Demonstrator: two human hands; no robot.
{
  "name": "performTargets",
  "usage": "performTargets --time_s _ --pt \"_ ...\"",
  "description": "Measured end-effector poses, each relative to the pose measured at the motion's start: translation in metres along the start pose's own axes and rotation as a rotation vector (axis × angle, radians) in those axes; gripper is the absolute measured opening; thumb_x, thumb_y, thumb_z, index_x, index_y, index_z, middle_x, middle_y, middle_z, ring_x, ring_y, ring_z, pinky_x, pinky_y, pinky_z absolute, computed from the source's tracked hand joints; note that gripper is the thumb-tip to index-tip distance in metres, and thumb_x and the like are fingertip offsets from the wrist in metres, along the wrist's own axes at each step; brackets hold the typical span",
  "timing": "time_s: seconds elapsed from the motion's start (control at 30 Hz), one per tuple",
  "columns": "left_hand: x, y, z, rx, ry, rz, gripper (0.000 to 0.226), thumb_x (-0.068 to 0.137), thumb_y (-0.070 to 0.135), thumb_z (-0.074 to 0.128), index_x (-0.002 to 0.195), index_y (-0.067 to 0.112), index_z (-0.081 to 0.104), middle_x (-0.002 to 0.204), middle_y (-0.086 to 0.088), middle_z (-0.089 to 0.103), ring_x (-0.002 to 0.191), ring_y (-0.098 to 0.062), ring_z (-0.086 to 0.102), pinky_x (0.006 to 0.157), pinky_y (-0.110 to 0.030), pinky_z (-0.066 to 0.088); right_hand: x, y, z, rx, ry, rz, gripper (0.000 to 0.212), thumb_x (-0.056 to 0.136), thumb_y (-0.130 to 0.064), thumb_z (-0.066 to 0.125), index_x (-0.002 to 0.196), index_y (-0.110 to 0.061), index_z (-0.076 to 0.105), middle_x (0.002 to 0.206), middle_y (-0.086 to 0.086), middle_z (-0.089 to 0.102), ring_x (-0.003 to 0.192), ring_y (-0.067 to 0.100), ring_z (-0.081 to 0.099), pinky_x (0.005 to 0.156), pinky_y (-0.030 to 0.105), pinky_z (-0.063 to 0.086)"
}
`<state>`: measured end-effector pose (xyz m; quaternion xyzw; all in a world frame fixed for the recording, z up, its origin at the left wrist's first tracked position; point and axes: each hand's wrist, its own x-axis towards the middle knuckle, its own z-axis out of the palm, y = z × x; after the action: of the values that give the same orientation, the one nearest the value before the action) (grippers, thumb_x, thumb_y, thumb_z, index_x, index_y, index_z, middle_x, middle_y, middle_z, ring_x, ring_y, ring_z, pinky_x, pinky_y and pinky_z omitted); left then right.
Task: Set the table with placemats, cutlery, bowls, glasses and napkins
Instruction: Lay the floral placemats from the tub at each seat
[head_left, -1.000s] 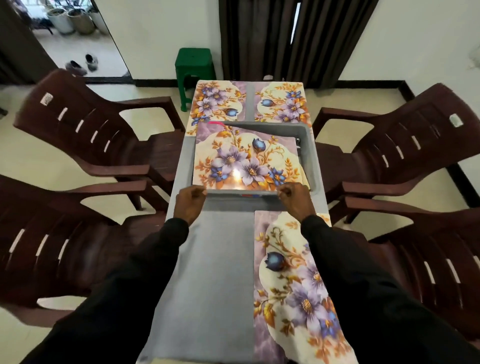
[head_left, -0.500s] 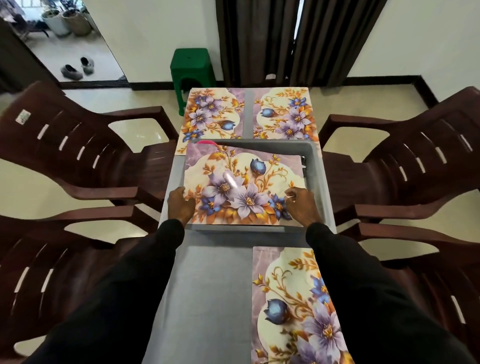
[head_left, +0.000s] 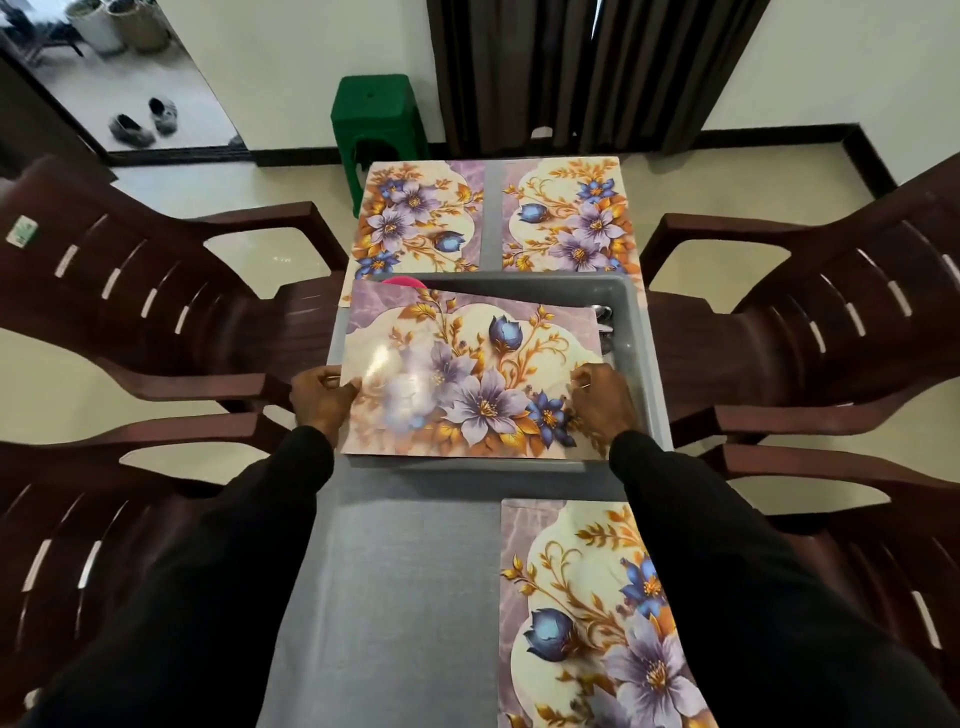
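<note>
Gripping 4th placemat (head_left: 467, 374) in left hand (head_left: 322, 397) and right hand (head_left: 602, 402), 3 placemats (head_left: 418, 218) down; yet to place cutlery (head_left: 604, 325), bowls, glasses, napkins

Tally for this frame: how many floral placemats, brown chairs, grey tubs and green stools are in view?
Placemats: 4
Brown chairs: 4
Grey tub: 1
Green stool: 1
Total: 10

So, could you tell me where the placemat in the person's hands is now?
In the head view the held placemat lies mid-table over the grey tub, left hand and right hand gripping its sides, nearer than the two far placemats.
</note>
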<state>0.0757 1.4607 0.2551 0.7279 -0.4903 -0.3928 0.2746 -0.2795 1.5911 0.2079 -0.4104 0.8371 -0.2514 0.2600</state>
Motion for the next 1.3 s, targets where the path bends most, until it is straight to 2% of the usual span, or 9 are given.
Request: performTargets --time_s 0.23,0.33,0.43,0.53,0.67,0.77,0.87,1.1,1.3 --pt "0.033 -0.05 -0.054 -0.03 0.026 -0.149 0.023 0.083 0.005 0.082 0.102 0.005 0.069 0.11 -0.026 0.073 0.086 -0.025 0.065 0.078 -0.04 0.053 0.014 -0.013 0.011 0.057 -0.016 0.082 0.013 0.09 -0.018 0.061 0.081 -0.008 0.064 0.081 0.005 0.07 0.075 0.02 0.069 0.067 0.041 0.06" --pt "0.025 -0.054 -0.068 -0.038 0.014 -0.186 0.025 0.087 -0.004 0.076 0.111 -0.005 0.067 0.107 -0.021 0.069 0.074 -0.023 0.06 0.075 -0.043 0.053 0.017 -0.023 0.023 0.143 -0.046 0.088 0.02 0.089 -0.03 0.066 0.085 -0.011 0.061 0.085 0.002 0.067 0.075 0.015 0.066 0.061 0.032 0.056" --pt "0.017 -0.058 -0.077 -0.093 -0.039 -0.222 0.022 0.09 -0.006 0.072 0.108 0.002 0.063 0.107 -0.02 0.065 0.071 -0.024 0.059 0.065 -0.032 0.056 0.019 -0.04 0.025 0.267 -0.054 0.123 0.017 0.089 -0.025 0.072 0.084 -0.009 0.067 0.078 -0.001 0.068 0.065 0.006 0.063 0.051 0.018 0.044" --pt "0.017 -0.067 -0.087 -0.139 -0.066 -0.256 0.022 0.091 -0.001 0.072 0.112 0.003 0.065 0.116 -0.019 0.067 0.091 -0.032 0.065 0.085 -0.045 0.056 0.026 -0.046 0.025 0.328 -0.024 0.149 0.025 0.086 -0.019 0.075 0.067 -0.006 0.065 0.066 0.003 0.065 0.057 0.01 0.059 0.051 0.022 0.041" --pt "0.009 -0.07 -0.098 -0.221 -0.121 -0.275 0.013 0.097 0.001 0.065 0.109 0.003 0.064 0.105 -0.016 0.065 0.073 -0.025 0.061 0.066 -0.034 0.049 0.028 -0.05 0.016 0.39 -0.06 0.156 0.031 0.082 -0.012 0.08 0.059 -0.005 0.06 0.046 -0.007 0.059 0.041 0.004 0.053 0.043 0.019 0.037" --pt "0.001 -0.064 -0.106 -0.277 -0.161 -0.295 0.007 0.099 0.003 0.063 0.1 0.009 0.064 0.093 -0.011 0.064 0.073 -0.019 0.06 0.064 -0.032 0.048 0.021 -0.059 0.001 0.399 -0.066 0.129 0.029 0.081 -0.011 0.082 0.062 -0.005 0.061 0.061 0.009 0.065 0.053 0.015 0.059 0.049 0.023 0.038" --pt "-0.006 -0.063 -0.119 -0.31 -0.18 -0.285 0.011 0.1 0.005 0.063 0.111 0.007 0.064 0.09 -0.007 0.066 0.075 -0.018 0.061 0.064 -0.032 0.049 0.005 -0.06 -0.01 0.422 -0.055 0.134 0.025 0.08 -0.014 0.083 0.067 -0.003 0.064 0.08 0.024 0.072 0.068 0.029 0.068 0.06 0.033 0.046" --pt "-0.044 -0.083 -0.149 -0.335 -0.211 -0.267 0.016 0.098 0.004 0.065 0.114 0.001 0.064 0.095 -0.01 0.069 0.075 -0.021 0.065 0.064 -0.033 0.052 -0.083 -0.057 -0.029 0.412 -0.021 0.148 0.026 0.083 -0.015 0.081 0.076 0.007 0.07 0.079 0.018 0.074 0.07 0.027 0.07 0.062 0.033 0.05" --pt "-0.068 -0.145 -0.183 -0.369 -0.288 -0.324 0.025 0.092 0.0 0.071 0.116 -0.004 0.067 0.116 -0.026 0.071 0.082 -0.031 0.071 0.08 -0.044 0.058 -0.191 -0.044 -0.027 0.439 0.05 0.165 0.027 0.08 -0.014 0.083 0.066 0.004 0.068 0.067 0.011 0.066 0.063 0.019 0.06 0.061 0.033 0.043"
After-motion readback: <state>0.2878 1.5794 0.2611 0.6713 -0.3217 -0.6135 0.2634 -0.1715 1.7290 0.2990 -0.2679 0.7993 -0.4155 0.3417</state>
